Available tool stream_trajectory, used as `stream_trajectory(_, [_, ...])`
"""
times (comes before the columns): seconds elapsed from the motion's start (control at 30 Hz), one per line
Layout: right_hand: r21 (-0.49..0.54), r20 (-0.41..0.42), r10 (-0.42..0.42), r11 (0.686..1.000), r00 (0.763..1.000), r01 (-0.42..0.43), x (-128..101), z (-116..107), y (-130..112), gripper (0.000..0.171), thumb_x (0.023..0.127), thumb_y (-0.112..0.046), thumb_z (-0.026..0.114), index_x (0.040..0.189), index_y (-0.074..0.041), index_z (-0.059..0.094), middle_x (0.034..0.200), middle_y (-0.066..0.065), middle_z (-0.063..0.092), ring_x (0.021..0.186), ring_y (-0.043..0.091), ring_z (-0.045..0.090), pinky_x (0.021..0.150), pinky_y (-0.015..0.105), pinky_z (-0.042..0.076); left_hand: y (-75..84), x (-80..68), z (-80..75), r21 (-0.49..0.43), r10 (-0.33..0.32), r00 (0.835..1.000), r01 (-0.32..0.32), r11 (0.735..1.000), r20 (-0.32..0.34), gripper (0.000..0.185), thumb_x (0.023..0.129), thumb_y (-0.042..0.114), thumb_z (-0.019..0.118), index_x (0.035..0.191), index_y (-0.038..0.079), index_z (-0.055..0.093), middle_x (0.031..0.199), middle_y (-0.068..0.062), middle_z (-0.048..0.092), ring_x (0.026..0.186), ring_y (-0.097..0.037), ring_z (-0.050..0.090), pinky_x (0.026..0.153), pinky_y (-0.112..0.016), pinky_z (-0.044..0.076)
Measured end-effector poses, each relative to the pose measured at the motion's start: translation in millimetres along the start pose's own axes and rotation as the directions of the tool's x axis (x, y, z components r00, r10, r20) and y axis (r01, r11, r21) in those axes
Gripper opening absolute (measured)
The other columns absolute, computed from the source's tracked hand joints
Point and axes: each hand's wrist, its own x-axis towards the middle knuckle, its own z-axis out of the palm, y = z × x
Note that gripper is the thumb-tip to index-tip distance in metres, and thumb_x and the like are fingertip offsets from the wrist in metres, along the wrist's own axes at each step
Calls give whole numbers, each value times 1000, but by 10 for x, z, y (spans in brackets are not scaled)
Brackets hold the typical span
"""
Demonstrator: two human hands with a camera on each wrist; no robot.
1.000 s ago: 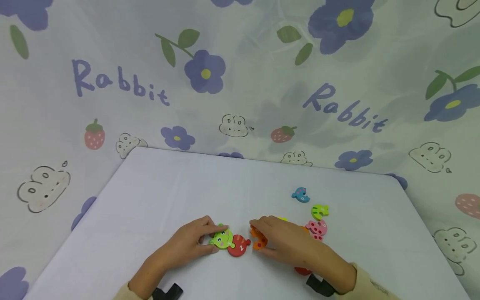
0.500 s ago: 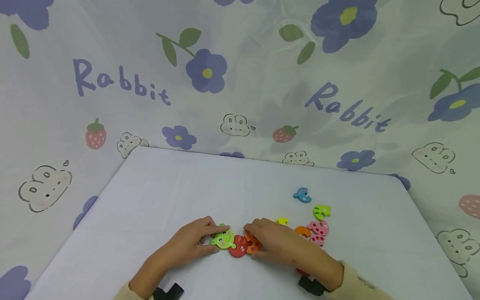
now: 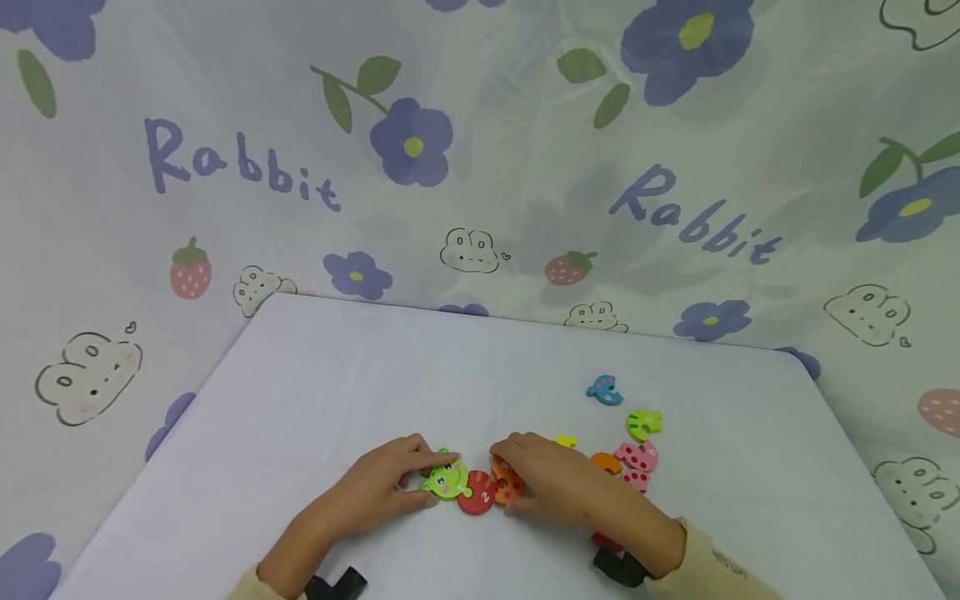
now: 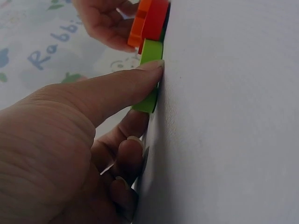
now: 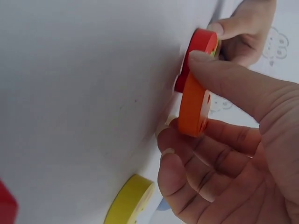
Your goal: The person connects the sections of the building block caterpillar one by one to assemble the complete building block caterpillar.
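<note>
Head view showed my left hand [image 3: 375, 492] pinching the green frog piece [image 3: 446, 479] near the table's [image 3: 337, 375] front edge, my right hand [image 3: 558, 487] gripping the orange piece [image 3: 508, 486] against the red piece [image 3: 477, 493]; next, I judged, pressing them flush.

On the table [image 3: 315, 400], the frog piece [image 3: 446, 479] lies at the left, the round piece [image 3: 477, 493] touches its right side, and the next piece [image 3: 506, 486] touches that one. Further right lie loose pieces [image 3: 636, 457]; the fish piece [image 3: 603, 390] lies behind them.
</note>
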Motion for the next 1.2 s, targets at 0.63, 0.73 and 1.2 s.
stream_trajectory(0.63, [-44,5,-35,998,999,35,29,-15,-21,65,83,-37,90,140,-21,63,116,-7,64,108,11,60,89,28,56,-2,6,-7,-1,-15,1000,15,1000,14,53,93,31,81,144,33,65,104,16,52,82,-4,48,70,-23,44])
stream_trajectory(0.73, [-59,-2,-41,997,999,41,32,-10,-25,64,83,-38,90,139,-22,64,117,-6,64,109,11,59,89,27,56,-5,7,-7,4,-10,1000,10,1000,15,54,93,32,81,144,33,65,104,16,52,81,-4,48,70,-23,44])
stream_trajectory(1.2, [-90,-9,-36,995,999,35,18,69,-43,64,84,-46,88,139,-22,65,121,-3,61,110,14,56,89,29,56,-27,7,7,17,-12,1000,11,1000,17,53,93,36,81,144,35,65,103,16,52,82,-3,48,70,-23,44])
